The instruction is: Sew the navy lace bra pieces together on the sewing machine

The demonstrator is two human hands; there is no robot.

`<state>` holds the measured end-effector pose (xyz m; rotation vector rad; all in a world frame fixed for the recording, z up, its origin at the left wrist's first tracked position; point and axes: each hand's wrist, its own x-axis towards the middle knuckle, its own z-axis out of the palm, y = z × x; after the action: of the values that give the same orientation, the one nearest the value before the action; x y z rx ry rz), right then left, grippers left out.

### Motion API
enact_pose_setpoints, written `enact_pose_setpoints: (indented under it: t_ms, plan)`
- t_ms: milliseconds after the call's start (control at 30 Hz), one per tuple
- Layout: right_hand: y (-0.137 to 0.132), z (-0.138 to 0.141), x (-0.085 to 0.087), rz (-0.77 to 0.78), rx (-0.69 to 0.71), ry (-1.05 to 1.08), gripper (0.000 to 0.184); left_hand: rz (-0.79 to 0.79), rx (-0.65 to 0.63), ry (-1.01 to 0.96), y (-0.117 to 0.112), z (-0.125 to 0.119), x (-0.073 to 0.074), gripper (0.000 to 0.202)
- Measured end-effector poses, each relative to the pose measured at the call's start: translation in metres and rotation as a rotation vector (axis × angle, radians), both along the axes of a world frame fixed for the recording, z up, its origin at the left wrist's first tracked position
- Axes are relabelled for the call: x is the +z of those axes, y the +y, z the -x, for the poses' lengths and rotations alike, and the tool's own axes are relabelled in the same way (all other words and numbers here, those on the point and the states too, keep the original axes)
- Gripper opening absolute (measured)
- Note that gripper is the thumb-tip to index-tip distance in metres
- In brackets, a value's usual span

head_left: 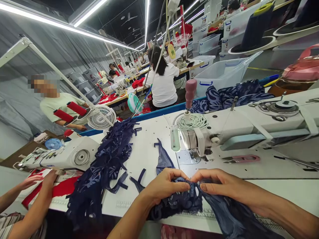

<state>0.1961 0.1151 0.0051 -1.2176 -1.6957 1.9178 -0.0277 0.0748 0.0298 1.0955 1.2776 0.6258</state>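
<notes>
My left hand [165,186] pinches the edge of a navy lace garment piece [183,204] between thumb and fingers. Close beside it, my right hand [223,184] grips the same piece, where lace meets a smoother navy panel [229,215] hanging over the table's front edge. The fingertips of both hands almost touch. Just beyond them stands the needle area of a white sewing machine [195,146]. A triangular navy cup piece with a strap [163,157] lies past my left hand, and another navy strap [138,179] is partly hidden by my wrist.
A long heap of navy pieces [107,159] runs along the left. Pink-handled thread snips [241,159] lie on the machine bed at right. A co-worker's hands [48,179] handle red fabric [66,186] at far left. Dark patterned bundles [229,94] lie behind the machine.
</notes>
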Motion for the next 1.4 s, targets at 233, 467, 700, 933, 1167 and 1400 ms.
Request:
enact_pose_setpoints:
  t_ms: [233,467,700,933,1167,1400]
  plan:
    - [0.000,-0.003,-0.004,-0.041,-0.049,-0.024,0.049,-0.012,-0.010,-0.002,-0.003,-0.002,-0.001,0.033]
    - [0.001,0.006,-0.007,-0.369,0.087,-0.102,0.041,-0.246,-0.093,0.179,-0.006,-0.006,-0.003,0.019]
    - [-0.044,0.012,-0.002,-1.228,0.031,0.001,0.031,-1.017,0.003,0.747,-0.036,0.019,0.018,0.012]
    - [-0.025,0.072,0.001,-1.340,-0.072,0.177,0.031,-1.136,0.240,0.649,-0.070,0.054,0.004,0.019]
    - [-0.025,0.110,-0.012,-1.512,0.039,0.272,0.021,-1.195,0.308,0.725,-0.094,0.049,-0.012,0.032]
    - [-0.030,0.087,-0.019,-1.206,0.020,0.267,0.007,-1.546,0.193,1.013,-0.086,0.053,-0.031,0.022]
